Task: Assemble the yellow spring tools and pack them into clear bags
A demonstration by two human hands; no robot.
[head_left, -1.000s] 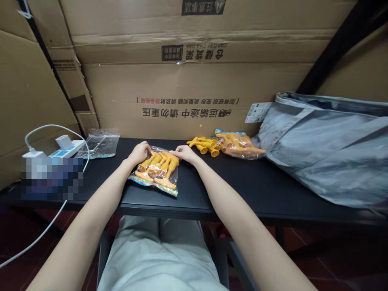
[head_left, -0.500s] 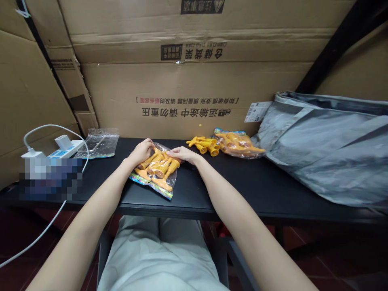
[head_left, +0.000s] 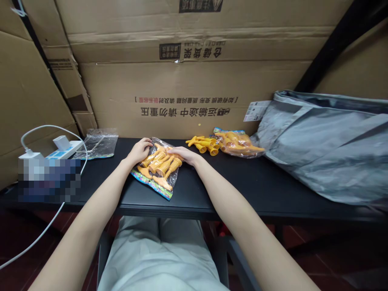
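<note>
A clear plastic bag (head_left: pixel 174 178) of yellow-orange plastic pieces (head_left: pixel 160 163) lies on the black table near its front edge. Its colourful printed strip points towards me. My left hand (head_left: pixel 140 150) is closed at the bag's upper left edge, fingers curled. At the upper right, my right hand (head_left: pixel 185 155) grips the bag, its fingers lying over the plastic and partly hiding the pieces. Several loose pieces of the same colour (head_left: pixel 203 144) lie just beyond my right hand. Beside them is another filled bag (head_left: pixel 238 143).
An empty-looking clear bag (head_left: pixel 101 144) lies at the back left, near a power strip (head_left: pixel 65 150) with white plugs and a cable (head_left: pixel 54 126). A large grey fabric bag (head_left: pixel 321 149) stands on the right. Cardboard (head_left: pixel 188 81) walls the back of the table (head_left: pixel 236 186).
My right fingers have shifted slightly across the bag's upper right. The pieces inside look a little more spread out. The left hand has hardly moved.
</note>
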